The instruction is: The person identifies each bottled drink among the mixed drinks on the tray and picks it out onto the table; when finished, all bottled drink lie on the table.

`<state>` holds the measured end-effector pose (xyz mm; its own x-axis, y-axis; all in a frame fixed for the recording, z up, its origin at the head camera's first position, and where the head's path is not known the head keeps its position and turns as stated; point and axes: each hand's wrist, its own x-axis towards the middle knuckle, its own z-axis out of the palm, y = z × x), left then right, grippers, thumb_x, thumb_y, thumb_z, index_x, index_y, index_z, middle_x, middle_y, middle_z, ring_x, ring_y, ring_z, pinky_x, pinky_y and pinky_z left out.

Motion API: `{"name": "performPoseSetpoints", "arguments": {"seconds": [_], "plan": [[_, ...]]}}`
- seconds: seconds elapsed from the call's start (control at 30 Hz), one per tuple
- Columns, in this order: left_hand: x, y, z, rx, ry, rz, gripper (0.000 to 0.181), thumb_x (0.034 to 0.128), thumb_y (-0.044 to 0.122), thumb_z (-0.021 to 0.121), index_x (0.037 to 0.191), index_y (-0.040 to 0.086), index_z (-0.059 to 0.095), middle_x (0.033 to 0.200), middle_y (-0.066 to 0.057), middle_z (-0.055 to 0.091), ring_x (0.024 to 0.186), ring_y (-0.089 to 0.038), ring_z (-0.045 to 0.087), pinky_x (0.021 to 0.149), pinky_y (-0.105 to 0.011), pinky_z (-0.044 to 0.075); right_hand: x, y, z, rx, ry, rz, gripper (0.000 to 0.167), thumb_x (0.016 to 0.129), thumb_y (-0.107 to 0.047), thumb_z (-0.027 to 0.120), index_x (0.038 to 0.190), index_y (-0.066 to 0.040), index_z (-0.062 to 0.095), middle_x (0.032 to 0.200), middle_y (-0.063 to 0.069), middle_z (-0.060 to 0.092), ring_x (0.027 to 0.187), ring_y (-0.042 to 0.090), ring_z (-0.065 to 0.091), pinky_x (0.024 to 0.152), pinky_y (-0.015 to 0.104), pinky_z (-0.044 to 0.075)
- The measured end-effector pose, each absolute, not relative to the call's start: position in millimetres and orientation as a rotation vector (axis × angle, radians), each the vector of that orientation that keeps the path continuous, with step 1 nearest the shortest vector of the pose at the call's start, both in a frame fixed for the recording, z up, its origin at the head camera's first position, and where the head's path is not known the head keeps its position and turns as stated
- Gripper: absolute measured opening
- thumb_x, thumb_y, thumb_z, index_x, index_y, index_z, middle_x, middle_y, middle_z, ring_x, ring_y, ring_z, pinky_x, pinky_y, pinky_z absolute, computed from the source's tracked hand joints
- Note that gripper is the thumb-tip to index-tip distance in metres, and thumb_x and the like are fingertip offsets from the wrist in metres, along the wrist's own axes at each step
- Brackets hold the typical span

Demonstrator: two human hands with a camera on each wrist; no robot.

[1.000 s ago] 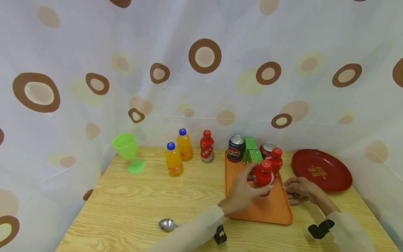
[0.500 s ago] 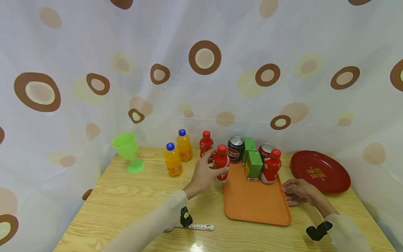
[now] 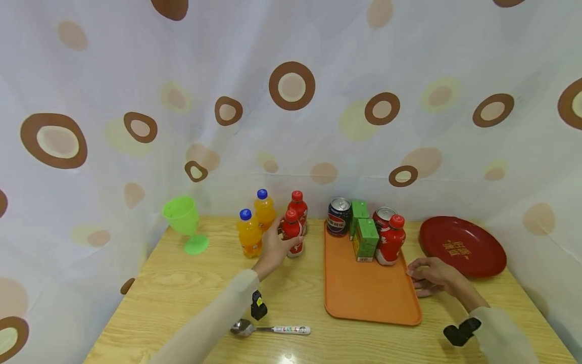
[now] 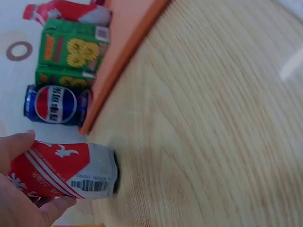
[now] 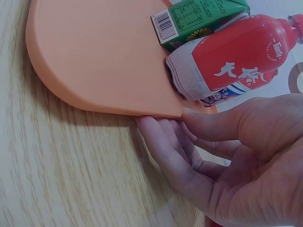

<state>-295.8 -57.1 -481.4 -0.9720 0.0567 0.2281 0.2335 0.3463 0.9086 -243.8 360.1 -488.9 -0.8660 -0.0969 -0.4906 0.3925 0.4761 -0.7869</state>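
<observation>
My left hand (image 3: 271, 253) holds a red-capped bottle (image 3: 292, 229) with a red and white label. It stands upright at the table surface, left of the orange tray (image 3: 370, 298), just in front of another red bottle (image 3: 298, 205). In the left wrist view, thumb and fingers are around the label of the held bottle (image 4: 71, 170). My right hand (image 3: 432, 277) pinches the tray's right rim, thumb on top and fingers against its outer side. On the tray stand a third red bottle (image 3: 391, 241), two green drink cartons (image 3: 366, 240), a dark blue can (image 3: 339, 217) and a partly hidden can (image 3: 384, 215).
Two orange-drink bottles (image 3: 249, 235) with blue caps stand left of the held bottle. Farther left is a green goblet (image 3: 182, 216). A spoon (image 3: 273, 329) lies near the front, and a dark red plate (image 3: 464, 247) sits right of the tray. A patterned curtain (image 3: 291, 136) backs the table.
My left hand has carried the red bottle from the tray leftward to the table, in front of the other red bottle. The right hand has stayed at the tray's rim.
</observation>
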Motion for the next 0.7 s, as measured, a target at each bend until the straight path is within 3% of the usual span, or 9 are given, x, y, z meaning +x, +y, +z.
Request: {"name": "performPoseSetpoints", "arguments": {"seconds": [0.7], "plan": [[-297.0,-66.9,-482.5,-0.393,-2.498,-1.617,0.073,0.0931,0.012,0.081,0.155,0.005,0.043,0.147,-0.017,0.059,0.131,-0.036,0.059,0.108,-0.051,0.053,-244.6,361.4,-488.8,0.241,2.233,-1.379,0.023,0.107,-0.009,0.054,0.122,0.009,0.057,0.088,0.004,0.067,0.075,0.017,0.07,0.073,0.037,0.065]]}}
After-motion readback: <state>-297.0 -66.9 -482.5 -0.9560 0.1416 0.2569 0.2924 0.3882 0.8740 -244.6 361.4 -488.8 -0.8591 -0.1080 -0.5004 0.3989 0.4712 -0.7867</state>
